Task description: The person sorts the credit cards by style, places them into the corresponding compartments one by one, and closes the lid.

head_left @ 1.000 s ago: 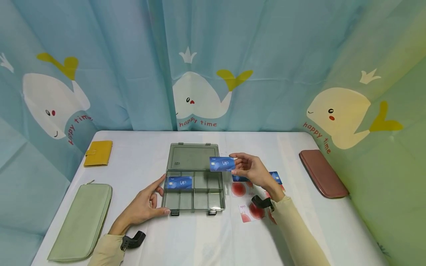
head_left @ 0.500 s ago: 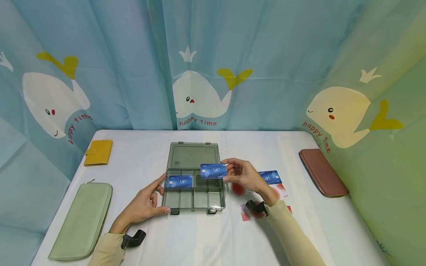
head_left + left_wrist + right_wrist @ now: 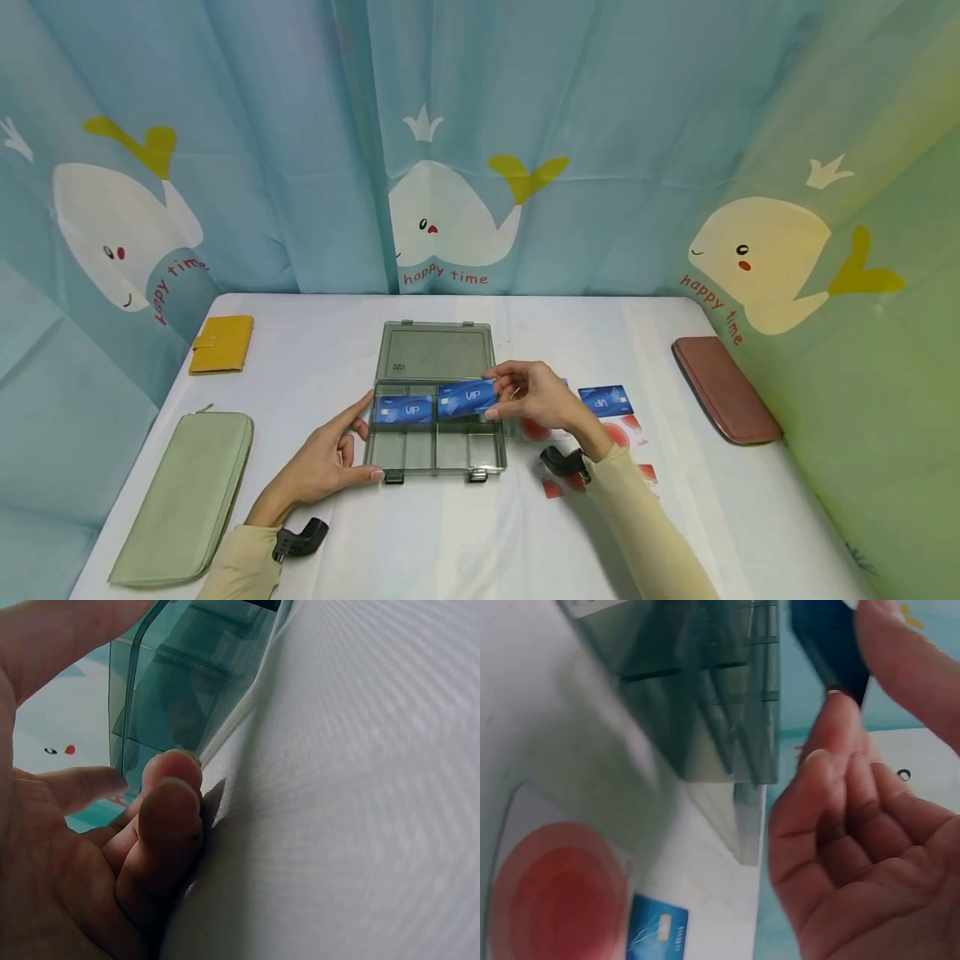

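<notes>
Centre frame, over box (image 3: 437, 433) | right hand (image 3: 534, 397) pinches blue card (image 3: 467, 398) | left hand (image 3: 330, 459) braces box, fingers straight | risk: tilted card catches divider, jams.

right hand (image 3: 534, 397) pinching blue card (image 3: 467, 398), over compartment box (image 3: 437, 433)

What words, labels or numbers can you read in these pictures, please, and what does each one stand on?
"VIP": on the blue card held by the right hand over the compartment box.
"VIP": on the blue card in the box.
"VIP", upside down: on the blue card on the table.
"happy time": on the whale curtain, under each whale.
Small print on the cards and the mark in the box lid: too small to read.
</notes>
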Tool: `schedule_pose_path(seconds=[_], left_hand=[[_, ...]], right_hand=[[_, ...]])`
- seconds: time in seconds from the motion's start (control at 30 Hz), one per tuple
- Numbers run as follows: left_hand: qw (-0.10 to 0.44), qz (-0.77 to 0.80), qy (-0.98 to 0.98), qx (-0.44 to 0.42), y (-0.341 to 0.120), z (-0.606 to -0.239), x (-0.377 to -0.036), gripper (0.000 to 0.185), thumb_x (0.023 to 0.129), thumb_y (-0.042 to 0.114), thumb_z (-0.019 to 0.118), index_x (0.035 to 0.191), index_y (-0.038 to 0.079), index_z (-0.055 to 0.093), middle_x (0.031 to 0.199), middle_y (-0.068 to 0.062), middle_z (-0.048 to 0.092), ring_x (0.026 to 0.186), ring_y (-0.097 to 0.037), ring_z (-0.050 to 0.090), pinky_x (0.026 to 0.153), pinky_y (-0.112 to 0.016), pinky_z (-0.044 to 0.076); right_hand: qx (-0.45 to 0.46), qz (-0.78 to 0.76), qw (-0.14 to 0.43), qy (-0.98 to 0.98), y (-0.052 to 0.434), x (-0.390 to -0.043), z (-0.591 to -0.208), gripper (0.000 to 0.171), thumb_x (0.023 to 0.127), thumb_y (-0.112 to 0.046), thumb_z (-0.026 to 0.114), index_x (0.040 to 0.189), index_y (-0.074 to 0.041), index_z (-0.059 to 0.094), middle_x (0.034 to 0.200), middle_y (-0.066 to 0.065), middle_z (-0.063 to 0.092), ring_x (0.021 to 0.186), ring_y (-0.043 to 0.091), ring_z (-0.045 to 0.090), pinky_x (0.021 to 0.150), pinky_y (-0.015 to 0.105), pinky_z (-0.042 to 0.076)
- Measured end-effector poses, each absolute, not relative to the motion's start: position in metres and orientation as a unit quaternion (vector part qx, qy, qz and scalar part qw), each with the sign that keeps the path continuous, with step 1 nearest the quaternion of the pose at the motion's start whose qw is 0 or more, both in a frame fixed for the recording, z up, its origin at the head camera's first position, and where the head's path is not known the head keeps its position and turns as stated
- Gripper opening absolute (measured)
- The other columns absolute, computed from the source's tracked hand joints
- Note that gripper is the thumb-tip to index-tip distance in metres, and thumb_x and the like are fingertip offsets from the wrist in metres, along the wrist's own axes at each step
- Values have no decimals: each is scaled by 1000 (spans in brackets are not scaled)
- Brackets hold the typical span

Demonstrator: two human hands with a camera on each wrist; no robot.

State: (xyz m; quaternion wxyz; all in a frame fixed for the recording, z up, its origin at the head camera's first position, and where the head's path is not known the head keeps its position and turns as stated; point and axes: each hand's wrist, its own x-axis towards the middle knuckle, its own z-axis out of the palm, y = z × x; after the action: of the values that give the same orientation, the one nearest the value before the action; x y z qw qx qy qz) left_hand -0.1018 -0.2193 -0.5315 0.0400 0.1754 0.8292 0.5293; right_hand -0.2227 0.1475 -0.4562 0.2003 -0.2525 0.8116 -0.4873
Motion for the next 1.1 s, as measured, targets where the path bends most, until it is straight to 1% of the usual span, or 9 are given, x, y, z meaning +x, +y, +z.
schedule_pose_path(seconds=[0.17, 0.33, 0.47, 0.7, 0.97, 1.1], left_hand=[[39, 522, 834, 172, -221, -532, -101, 109, 84, 23, 92, 168, 4, 26, 110, -10, 58, 58, -1, 45, 56, -24, 43], [40, 521, 836, 169, -222, -531, -100, 109, 83, 24, 92, 168, 5, 26, 110, -8, 58, 57, 0, 46, 56, -23, 44], [40, 520, 836, 170, -222, -531, -100, 109, 84, 24, 92, 169, 5, 26, 110, -8, 57, 58, -1, 46, 56, -24, 44], [42, 523, 835, 165, -222, -531, -101, 109, 84, 23, 92, 168, 5, 27, 110, -8, 57, 58, -1, 46, 56, -24, 44], [43, 524, 835, 164, -220, -531, -101, 109, 83, 23, 92, 168, 5, 27, 110, -9, 57, 58, -2, 46, 56, -24, 43], [39, 525, 833, 168, -220, -531, -102, 108, 84, 22, 92, 168, 4, 27, 110, -9, 58, 58, -2, 46, 56, -24, 43]], right_hand=[[-257, -471, 219, 815, 142, -225, -451, 56, 82, -14, 93, 131, 2, 69, 104, 15, 70, 82, 21, 66, 76, 26, 56], [-259, -460, 229, 818, 138, -227, -449, 55, 83, -14, 92, 131, 1, 69, 103, 14, 70, 82, 21, 66, 76, 28, 57], [-261, -446, 226, 826, 137, -228, -449, 55, 82, -14, 93, 131, 0, 70, 101, 12, 69, 81, 20, 65, 75, 28, 56], [-259, -415, 217, 845, 135, -228, -451, 53, 80, -14, 94, 127, -3, 71, 96, 6, 68, 80, 16, 64, 76, 27, 55], [-263, -400, 206, 853, 137, -227, -446, 53, 80, -11, 94, 126, -2, 71, 93, 5, 69, 78, 15, 63, 76, 27, 54], [-255, -406, 211, 852, 139, -228, -446, 52, 79, -9, 95, 125, -1, 71, 92, 6, 70, 77, 15, 63, 75, 27, 54]])
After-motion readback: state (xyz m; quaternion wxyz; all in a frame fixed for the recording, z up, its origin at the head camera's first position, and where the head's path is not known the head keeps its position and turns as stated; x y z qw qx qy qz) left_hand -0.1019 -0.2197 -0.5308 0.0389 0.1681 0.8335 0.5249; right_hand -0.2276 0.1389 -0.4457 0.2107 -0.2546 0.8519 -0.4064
